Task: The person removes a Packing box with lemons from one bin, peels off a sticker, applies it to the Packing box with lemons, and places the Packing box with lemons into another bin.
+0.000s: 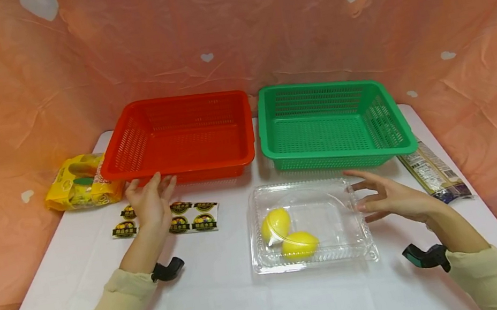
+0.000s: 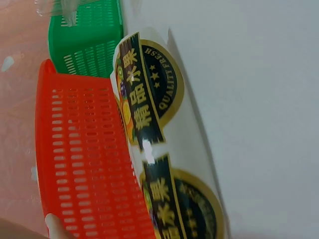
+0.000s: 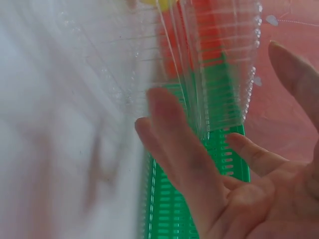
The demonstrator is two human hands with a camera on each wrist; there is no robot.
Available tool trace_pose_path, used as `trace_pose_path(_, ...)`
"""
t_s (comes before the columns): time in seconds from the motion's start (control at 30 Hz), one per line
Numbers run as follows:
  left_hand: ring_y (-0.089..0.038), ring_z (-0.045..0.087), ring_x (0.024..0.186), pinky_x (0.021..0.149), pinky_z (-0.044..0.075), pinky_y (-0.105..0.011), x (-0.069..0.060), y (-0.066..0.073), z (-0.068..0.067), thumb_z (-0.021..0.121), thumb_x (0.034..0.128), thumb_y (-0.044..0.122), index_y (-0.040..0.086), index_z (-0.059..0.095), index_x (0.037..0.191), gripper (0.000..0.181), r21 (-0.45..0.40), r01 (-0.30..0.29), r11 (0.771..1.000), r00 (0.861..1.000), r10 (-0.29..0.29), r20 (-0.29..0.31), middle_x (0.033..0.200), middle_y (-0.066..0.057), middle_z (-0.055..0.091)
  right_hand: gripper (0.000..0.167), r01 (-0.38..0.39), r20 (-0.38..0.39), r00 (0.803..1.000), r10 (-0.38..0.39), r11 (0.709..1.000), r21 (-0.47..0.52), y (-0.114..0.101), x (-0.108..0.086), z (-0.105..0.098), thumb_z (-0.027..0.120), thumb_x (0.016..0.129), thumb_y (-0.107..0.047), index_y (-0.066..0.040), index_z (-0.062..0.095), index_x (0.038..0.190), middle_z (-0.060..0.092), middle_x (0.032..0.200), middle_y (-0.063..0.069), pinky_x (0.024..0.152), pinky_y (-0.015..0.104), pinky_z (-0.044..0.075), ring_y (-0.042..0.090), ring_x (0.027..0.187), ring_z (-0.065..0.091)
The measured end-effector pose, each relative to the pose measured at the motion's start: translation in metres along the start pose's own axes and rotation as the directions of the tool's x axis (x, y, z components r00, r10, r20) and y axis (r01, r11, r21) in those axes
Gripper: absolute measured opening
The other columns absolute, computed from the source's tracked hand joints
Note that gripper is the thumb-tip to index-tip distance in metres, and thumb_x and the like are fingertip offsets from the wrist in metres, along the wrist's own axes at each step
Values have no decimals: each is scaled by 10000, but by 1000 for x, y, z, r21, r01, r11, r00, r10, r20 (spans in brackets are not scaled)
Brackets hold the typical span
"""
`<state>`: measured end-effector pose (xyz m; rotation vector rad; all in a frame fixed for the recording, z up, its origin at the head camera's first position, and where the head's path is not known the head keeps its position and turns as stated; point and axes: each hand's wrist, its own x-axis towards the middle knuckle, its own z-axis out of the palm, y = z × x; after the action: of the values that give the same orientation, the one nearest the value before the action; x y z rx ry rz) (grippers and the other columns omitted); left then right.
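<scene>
A clear plastic box (image 1: 331, 217) with its lid down holds two yellow lemon-like fruits (image 1: 299, 245) in its left part. My right hand (image 1: 394, 199) is at the box's right side, fingers spread and slightly bent, gripping nothing; the right wrist view shows the fingers (image 3: 172, 129) beside the clear wall (image 3: 219, 94). My left hand (image 1: 151, 205) hovers over a sheet of round black-and-gold stickers (image 1: 204, 222), fingers loosely bent near the red basket's front rim. In the left wrist view the sticker sheet (image 2: 169, 114) looks curved, and a fingertip (image 2: 54, 225) shows at the lower left.
A red basket (image 1: 183, 177) stands behind the stickers and a green basket (image 1: 341, 157) behind the box. A yellow packet (image 1: 80, 189) lies at the left beside the red basket. Another packet (image 1: 436, 171) lies at the right edge. Pink curtain (image 1: 207, 20) hangs behind.
</scene>
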<state>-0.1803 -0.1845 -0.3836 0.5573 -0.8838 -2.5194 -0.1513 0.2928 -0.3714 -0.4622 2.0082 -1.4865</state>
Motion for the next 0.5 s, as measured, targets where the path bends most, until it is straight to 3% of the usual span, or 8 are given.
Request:
trace_pose_path(0.1, -230, 629, 715, 760, 607, -333, -4, 11, -5, 543, 968, -82, 117, 260, 1198, 416, -8, 57, 998, 998, -57, 0, 1196, -77, 335, 746, 18, -5, 1000, -18, 1000, -7, 1, 0, -1, 622, 973, -50, 10, 165, 1561, 283, 1468, 384, 859, 439, 580, 365, 1163, 585)
trace_pose_path(0.27, -253, 634, 739, 786, 605, -355, -6, 33, -25, 502, 997, -58, 44, 413, 1137, 195, 7, 117, 993, 992, -117, 46, 980, -116, 496, 675, 29, -23, 999, -29, 1000, -11, 5, -1, -1, 596, 987, -50, 56, 216, 1535, 327, 1443, 383, 876, 390, 573, 218, 1121, 613)
trace_pose_path(0.33, -236, 650, 771, 803, 599, -343, -4, 43, -37, 507, 1004, -33, 13, 474, 1117, 126, 120, 125, 985, 983, -139, 121, 937, -102, 547, 666, 29, -40, 999, -30, 1000, -11, 6, -2, -1, 596, 986, -46, 42, 232, 1536, 328, 1450, 373, 880, 386, 571, 198, 1109, 623)
trace_pose_path(0.37, -214, 666, 773, 795, 598, -321, -2, 48, -43, 518, 1005, -17, -8, 503, 1112, 109, 224, 99, 969, 977, -138, 162, 918, -82, 583, 663, 32, -48, 998, -32, 999, -10, 7, -3, -2, 596, 984, -43, 39, 237, 1535, 330, 1451, 370, 882, 387, 571, 195, 1105, 627)
trace_pose_path(0.4, -188, 679, 777, 788, 596, -301, 0, 52, -50, 533, 1001, -9, -39, 520, 1124, 127, 346, 58, 937, 968, -138, 211, 899, -53, 617, 660, 35, -55, 998, -35, 999, -9, 8, -4, -2, 596, 983, -40, 36, 243, 1535, 334, 1450, 368, 881, 388, 571, 193, 1102, 630)
trace_pose_path(0.43, -145, 684, 780, 776, 592, -269, 2, 56, -56, 538, 1003, 8, -67, 532, 1140, 156, 490, -23, 871, 956, -125, 267, 894, -16, 639, 658, 36, -60, 998, -37, 999, -6, 9, -5, -2, 597, 981, -37, 34, 249, 1534, 337, 1448, 367, 879, 392, 572, 194, 1100, 633)
trace_pose_path(0.47, -92, 670, 788, 761, 583, -221, 4, 60, -62, 554, 1001, 29, -89, 546, 1156, 194, 624, -127, 771, 942, -105, 320, 895, 28, 646, 655, 37, -65, 997, -37, 999, -4, 10, -6, -2, 597, 980, -37, 31, 254, 1534, 339, 1447, 366, 877, 395, 573, 193, 1100, 633)
trace_pose_path(0.5, -38, 652, 785, 738, 566, -172, 5, 64, -67, 572, 996, 49, -110, 561, 1167, 234, 734, -235, 637, 929, -75, 363, 869, 32, 659, 652, 40, -67, 997, -40, 999, -2, 10, -7, -2, 594, 981, -35, 32, 253, 1534, 335, 1447, 367, 874, 401, 575, 196, 1099, 634)
